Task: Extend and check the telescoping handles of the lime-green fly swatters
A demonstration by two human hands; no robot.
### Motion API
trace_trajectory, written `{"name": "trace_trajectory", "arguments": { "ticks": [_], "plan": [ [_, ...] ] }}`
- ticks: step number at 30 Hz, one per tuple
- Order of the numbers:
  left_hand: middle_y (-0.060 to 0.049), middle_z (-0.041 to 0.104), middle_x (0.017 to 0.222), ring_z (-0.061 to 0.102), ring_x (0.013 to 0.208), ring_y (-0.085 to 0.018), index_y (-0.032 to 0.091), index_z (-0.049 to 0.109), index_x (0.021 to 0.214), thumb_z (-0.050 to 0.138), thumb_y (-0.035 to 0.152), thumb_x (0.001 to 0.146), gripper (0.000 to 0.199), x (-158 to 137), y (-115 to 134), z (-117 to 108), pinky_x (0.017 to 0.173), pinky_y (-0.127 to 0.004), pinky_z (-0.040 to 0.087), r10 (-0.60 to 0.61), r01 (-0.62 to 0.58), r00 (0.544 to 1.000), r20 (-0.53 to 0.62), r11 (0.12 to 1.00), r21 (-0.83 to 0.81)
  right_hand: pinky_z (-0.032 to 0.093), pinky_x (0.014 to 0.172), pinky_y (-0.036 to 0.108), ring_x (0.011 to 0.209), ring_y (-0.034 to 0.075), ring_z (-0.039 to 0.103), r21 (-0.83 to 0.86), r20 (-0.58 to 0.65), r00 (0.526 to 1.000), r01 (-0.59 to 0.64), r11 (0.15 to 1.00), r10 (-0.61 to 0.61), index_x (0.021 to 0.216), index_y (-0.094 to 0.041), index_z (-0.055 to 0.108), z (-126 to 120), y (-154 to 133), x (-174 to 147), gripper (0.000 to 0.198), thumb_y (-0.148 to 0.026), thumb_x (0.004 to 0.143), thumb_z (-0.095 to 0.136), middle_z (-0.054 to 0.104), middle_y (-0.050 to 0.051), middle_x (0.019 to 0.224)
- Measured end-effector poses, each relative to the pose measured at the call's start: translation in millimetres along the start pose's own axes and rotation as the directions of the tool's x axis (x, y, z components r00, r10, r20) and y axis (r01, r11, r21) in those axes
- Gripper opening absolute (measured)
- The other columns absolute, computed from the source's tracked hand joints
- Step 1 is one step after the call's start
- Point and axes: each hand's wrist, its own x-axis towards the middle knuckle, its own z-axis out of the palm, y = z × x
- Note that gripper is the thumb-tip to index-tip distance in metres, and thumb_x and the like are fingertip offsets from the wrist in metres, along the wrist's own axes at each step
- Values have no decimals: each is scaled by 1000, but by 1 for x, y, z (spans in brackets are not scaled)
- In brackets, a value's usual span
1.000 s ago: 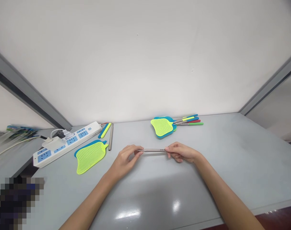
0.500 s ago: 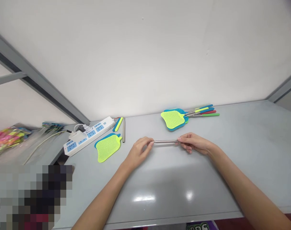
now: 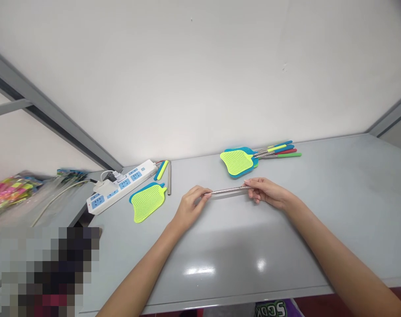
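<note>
You held a thin metal rod (image 3: 229,190) by its two ends, just above the grey worktop (image 3: 335,211), near its middle. Your left hand (image 3: 189,207) pinched the rod's left end between thumb and fingertips, and your right hand (image 3: 268,193) gripped the right end the same way, with the other fingers curled beneath. The rod ran nearly level between them, its right end a touch higher. To the left lay a loose yellow-green swatter head (image 3: 148,203) stacked on a blue one, flat on the worktop, and just behind it lay another bare metal rod (image 3: 169,177) and a yellow and blue handle sleeve (image 3: 161,170), side by side. A white power strip (image 3: 121,186) with blue sockets sat further left, with plugs and a white cable in it. Behind your right hand, well apart from it, rested a pile of finished fly swatters (image 3: 241,160), their coloured handles pointing right. At the far left edge, beyond the worktop, bright packets (image 3: 9,193) lay blurred.
</note>
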Motion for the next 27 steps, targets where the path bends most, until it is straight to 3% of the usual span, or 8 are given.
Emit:
{"name": "trace_trajectory", "arguments": {
  "ticks": [12,27],
  "plan": [
    [-1,56,76,49,70,-11,19,54,81,46,23,80,9,-2,0,10,66,-24,40,-52,51,999,-13,998,-44,39,41,17,39,5,42,61,-62,998,26,998,-22,72,-13,59,0,1,4,24,-37,69,60,53,-2,46],
    [-1,53,72,49,69,-12,19,53,84,39,26,83,15,-4,4,11,68,-25,39,-18,10,992,121,998,68,32,36,19,36,5,34,235,-201,977,118,965,-71,64,-17,52,11,2,6,28,-41,63,64,41,-7,41]
  ]
}}
